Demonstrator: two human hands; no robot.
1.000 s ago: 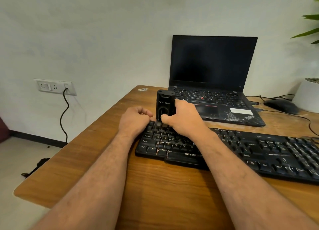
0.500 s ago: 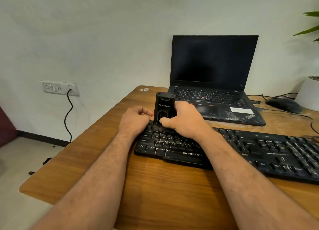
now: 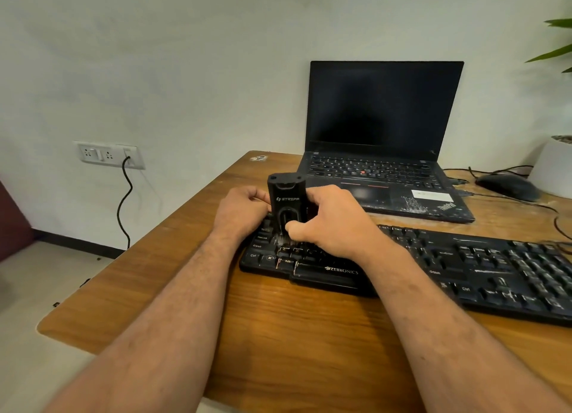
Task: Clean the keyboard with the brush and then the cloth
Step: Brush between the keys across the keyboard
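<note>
A black keyboard (image 3: 464, 267) lies across the wooden desk (image 3: 294, 335). Upright on its left end stands a black brush tool (image 3: 286, 200), its pale bristles pressed into the keys near the shift row. My right hand (image 3: 328, 223) grips the tool's lower body, thumb on the front. My left hand (image 3: 241, 210) is curled into a fist at the keyboard's far left corner, resting on that edge and touching the tool's left side. I see no cloth.
An open black laptop (image 3: 380, 140) with a dark screen stands behind the keyboard. A black mouse (image 3: 507, 186) with cables and a white plant pot (image 3: 554, 168) sit at the right. A wall socket (image 3: 108, 155) with a black cord is left of the desk.
The brush has slid a little toward me over the left-hand keys, and the camera has drifted slightly. My left hand stays at the keyboard's corner.
</note>
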